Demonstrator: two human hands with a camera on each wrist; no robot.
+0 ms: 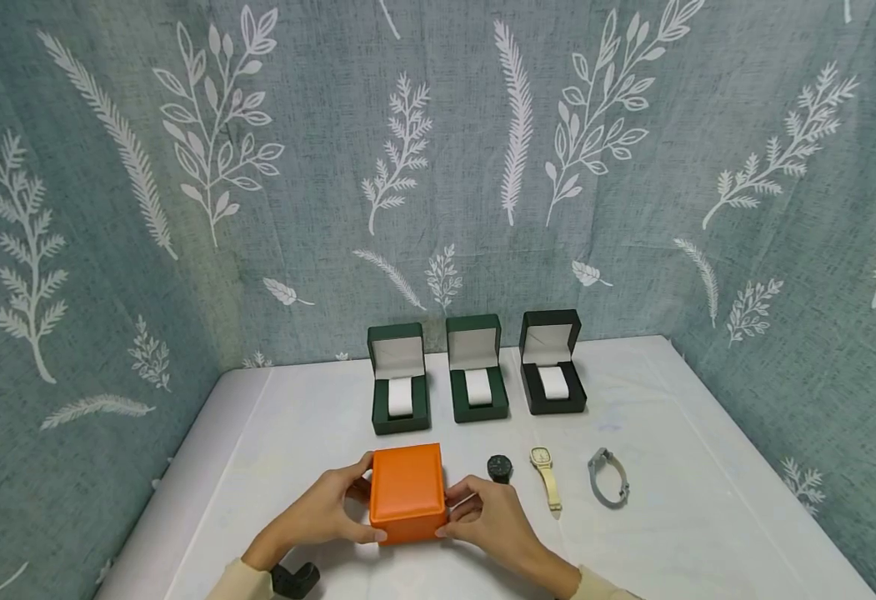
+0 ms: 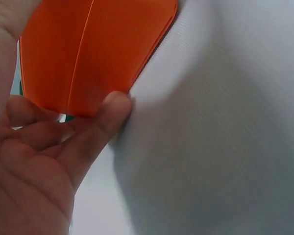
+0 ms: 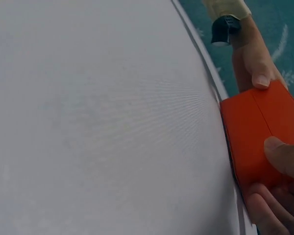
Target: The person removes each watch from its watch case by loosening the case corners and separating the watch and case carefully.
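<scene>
A closed orange box (image 1: 407,492) is between my two hands near the front of the table, its lid seam showing in both wrist views. My left hand (image 1: 325,510) grips its left side, with the thumb at the front corner and fingers toward the back. On the opposite side my right hand (image 1: 493,521) holds the box, its thumb at the front corner and its fingers bent along the side. Whether the box touches the cloth, I cannot tell. Just beyond the right hand lies a black watch (image 1: 499,468), its strap partly hidden.
Two green watch boxes (image 1: 400,423) (image 1: 480,412) and a black one (image 1: 555,404) stand open at the back, each with a white cushion. A gold watch (image 1: 547,479) and a grey-banded watch (image 1: 608,477) lie to the right on the white-covered table (image 1: 708,500). Patterned curtains hang around it.
</scene>
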